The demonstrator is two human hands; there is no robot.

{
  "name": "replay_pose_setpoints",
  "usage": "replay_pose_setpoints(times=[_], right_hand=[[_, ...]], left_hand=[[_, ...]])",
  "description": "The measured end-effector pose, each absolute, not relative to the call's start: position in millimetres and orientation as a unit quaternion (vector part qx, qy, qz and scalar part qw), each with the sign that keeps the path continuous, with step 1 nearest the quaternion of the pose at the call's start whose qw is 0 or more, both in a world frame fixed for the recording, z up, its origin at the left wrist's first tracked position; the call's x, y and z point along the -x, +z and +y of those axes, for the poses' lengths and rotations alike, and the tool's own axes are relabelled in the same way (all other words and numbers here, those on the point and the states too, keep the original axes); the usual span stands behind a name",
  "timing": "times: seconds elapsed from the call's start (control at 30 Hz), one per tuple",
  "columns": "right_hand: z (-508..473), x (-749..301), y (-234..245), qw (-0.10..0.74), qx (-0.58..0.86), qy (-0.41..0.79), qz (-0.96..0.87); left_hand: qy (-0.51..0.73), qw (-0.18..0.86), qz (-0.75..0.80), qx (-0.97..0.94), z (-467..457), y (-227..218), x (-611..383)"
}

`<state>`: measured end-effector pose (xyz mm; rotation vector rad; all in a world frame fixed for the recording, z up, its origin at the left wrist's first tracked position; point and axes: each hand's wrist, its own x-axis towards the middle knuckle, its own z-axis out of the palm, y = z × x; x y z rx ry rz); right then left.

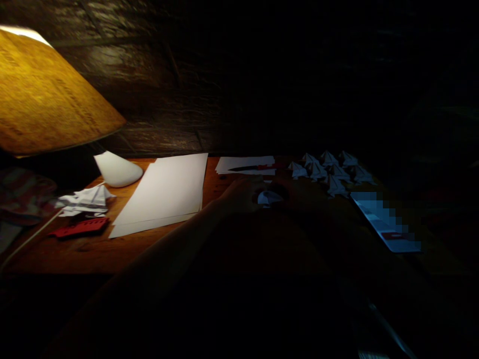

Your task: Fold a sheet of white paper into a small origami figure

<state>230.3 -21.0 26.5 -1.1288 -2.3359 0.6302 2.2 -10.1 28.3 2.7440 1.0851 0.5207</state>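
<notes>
Between my two hands, near the middle of the wooden table, is a small folded piece of white paper [267,198]. My left hand [241,194] closes on its left side, with the fingers curled and partly lost in shadow. On the paper's other side my right hand [305,194] is closed too, very dark, and its fingers barely show. Just beyond the hands lies a stack of small paper sheets [224,164], with a knife [247,168] on top that has a dark blade and a reddish handle.
Several folded paper figures [331,172] stand at the back right. A lit phone [381,224] lies nearer on the right. Large white sheets [164,189] are at left, beside a lamp [116,169], a crumpled-looking folded paper [86,199] and a red object [80,228]. A dark wall closes the back.
</notes>
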Motion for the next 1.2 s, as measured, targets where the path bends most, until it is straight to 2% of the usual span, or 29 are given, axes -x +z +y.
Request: replay_pose_setpoints(times=[0.2,0.5,0.8,1.2], right_hand=[[-19,-231,24,0.218,0.422,0.183,-0.861],[-23,-229,32,0.220,0.410,0.195,-0.863],[-14,-232,17,0.240,0.384,0.197,-0.869],[-26,-229,36,0.198,0.418,0.181,-0.868]], left_hand=[[0.165,0.073,0.360,-0.915,-13,34,-4],[0.159,0.075,0.365,-0.914,-13,34,-5],[0.153,0.052,0.363,-0.918,-14,35,-6],[0.156,0.046,0.347,-0.924,-15,35,-5]])
